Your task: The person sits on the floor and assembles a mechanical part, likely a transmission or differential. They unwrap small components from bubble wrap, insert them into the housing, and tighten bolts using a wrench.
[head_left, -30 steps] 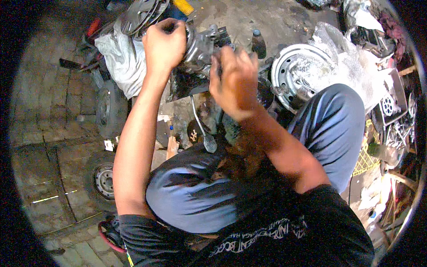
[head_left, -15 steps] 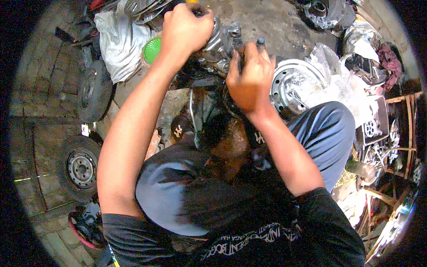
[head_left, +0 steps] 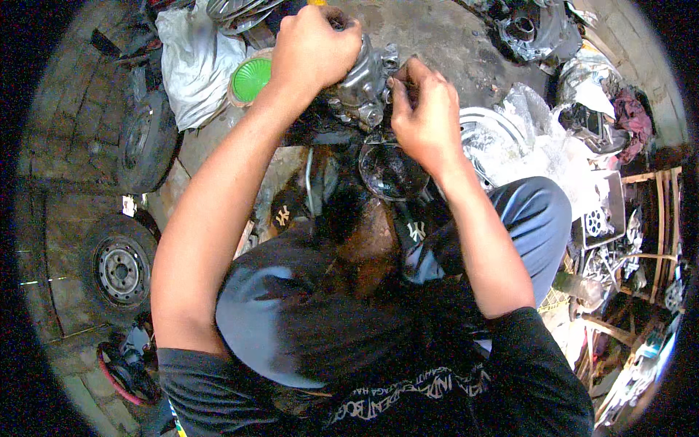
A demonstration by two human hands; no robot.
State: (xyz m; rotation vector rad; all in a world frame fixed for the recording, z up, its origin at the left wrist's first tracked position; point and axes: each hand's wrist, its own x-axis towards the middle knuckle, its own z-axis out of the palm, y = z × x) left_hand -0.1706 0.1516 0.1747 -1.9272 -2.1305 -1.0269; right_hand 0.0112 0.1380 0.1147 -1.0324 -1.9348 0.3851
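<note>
A grey cast-metal engine part point(head_left: 358, 91) with stubs and bolt holes stands in front of me at the top of the view. My left hand point(head_left: 320, 47) is closed in a fist at its upper left side, and whatever the fingers grip is hidden. Just right of the part, my right hand point(head_left: 426, 105) has thumb and fingers bent together close to its side stubs. What lies between those fingertips is too dark to make out. Below the part sits a round dark pan point(head_left: 394, 172) with a shiny black inside.
A green ribbed bowl point(head_left: 250, 80) and a white sack point(head_left: 193, 65) lie to the left, beyond two wheels with tyres point(head_left: 120, 269). On the right are a white wheel rim point(head_left: 480, 135), clear plastic wrap point(head_left: 531, 120), a metal tray point(head_left: 608, 207) and another metal housing point(head_left: 524, 29).
My right hand has shifted slightly right and turned; the dark blue-tipped piece at its fingers no longer shows. The round pan is now uncovered. My left hand appears a little further right.
</note>
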